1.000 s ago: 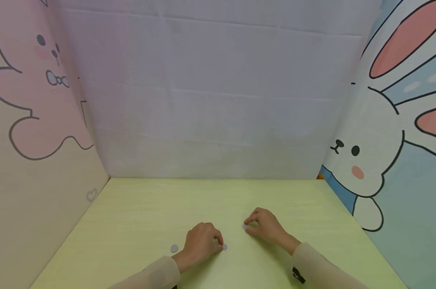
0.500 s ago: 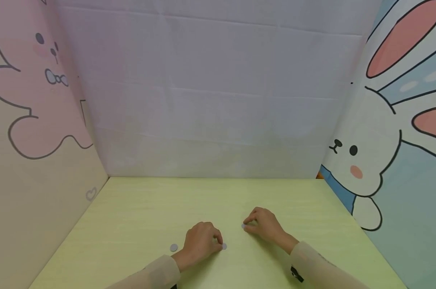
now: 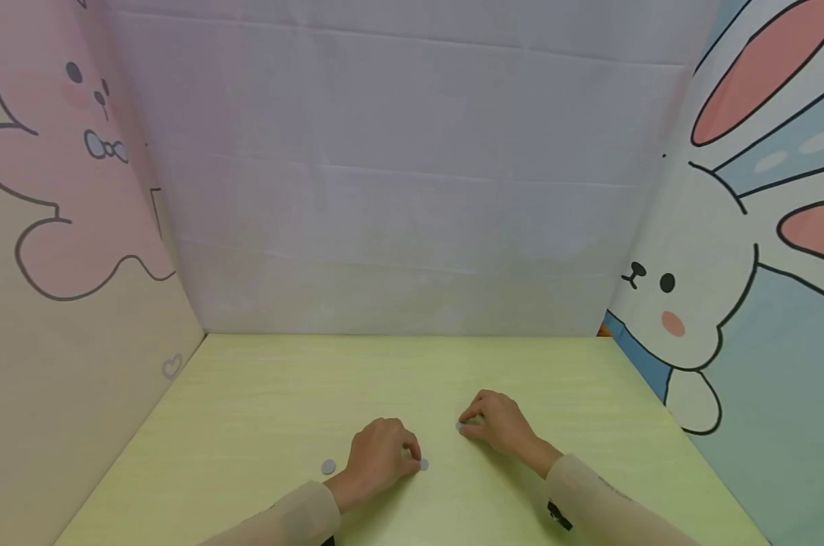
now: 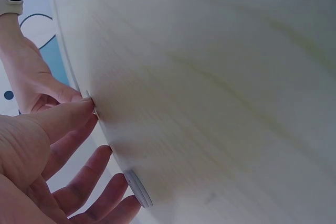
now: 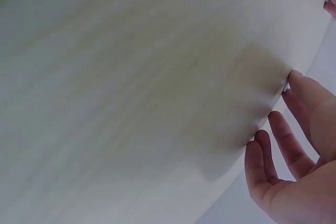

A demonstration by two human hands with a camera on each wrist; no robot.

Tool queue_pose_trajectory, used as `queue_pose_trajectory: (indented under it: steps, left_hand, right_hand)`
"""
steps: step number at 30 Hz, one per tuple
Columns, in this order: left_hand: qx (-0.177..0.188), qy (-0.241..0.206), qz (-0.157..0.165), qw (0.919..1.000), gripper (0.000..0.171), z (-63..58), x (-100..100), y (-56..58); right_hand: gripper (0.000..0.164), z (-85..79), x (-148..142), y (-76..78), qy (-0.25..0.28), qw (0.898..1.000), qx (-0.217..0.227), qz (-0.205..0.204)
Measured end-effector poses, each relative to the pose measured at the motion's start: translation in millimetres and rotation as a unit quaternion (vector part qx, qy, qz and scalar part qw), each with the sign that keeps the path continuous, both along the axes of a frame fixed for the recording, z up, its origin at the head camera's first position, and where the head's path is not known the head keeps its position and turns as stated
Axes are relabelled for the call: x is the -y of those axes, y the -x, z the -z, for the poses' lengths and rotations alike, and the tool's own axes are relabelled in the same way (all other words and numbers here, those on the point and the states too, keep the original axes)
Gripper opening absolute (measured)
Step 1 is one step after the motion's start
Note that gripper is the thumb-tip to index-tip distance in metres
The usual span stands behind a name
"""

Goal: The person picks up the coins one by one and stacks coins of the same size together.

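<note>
My left hand is low over the tabletop near the front middle, thumb and index finger pinching the edge of a small flat grey disc. Farther back and to the right, my right hand pinches a second grey disc between thumb and index finger; most of it is hidden by the fingertips. A third grey disc lies to the left of my left hand. In the left wrist view, a thick grey disc with a layered edge shows right by the outer fingertips.
The pale yellow-green table meets a white cloth backdrop at its far edge. A left wall with a pink cartoon animal and a right wall with a white cartoon rabbit close off the sides.
Both hands keep nearly the same place and grip. The whole head view has shifted very slightly; the discs look unmoved on the table.
</note>
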State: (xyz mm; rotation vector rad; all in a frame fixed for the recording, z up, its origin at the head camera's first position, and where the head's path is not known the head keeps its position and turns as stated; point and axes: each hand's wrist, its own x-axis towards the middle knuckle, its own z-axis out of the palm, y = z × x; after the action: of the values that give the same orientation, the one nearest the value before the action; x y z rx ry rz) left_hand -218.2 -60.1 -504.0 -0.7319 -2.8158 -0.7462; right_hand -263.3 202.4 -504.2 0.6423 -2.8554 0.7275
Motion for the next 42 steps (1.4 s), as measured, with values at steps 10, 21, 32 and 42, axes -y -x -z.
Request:
queue_pose_trajectory:
  steps: [10, 21, 32, 42]
  left_hand:
    - [0.002, -0.008, -0.002, 1.0, 0.013, 5.6, 2, 2.2]
    - [0.003, -0.004, -0.003, 1.0, 0.013, 6.5, 2, 1.4]
    - [0.004, -0.003, -0.001, 1.0, 0.013, 6.3, 3, 1.1]
    - [-0.008, -0.004, 0.005, 1.0, 0.012, 6.6, 4, 1.8]
  right_hand:
    - [0.01, 5.7, 1, 4.2, -0.022, 0.999, -0.024, -0.027]
    - [0.006, 5.9, 11, -4.5, -0.021, 0.996, -0.038, -0.072]
    - [0.006, 6.0, 29, -19.4, -0.02, 0.993, -0.035, -0.107]
    - [0.005, 5.5, 38, -26.4, -0.015, 0.993, -0.028, -0.114]
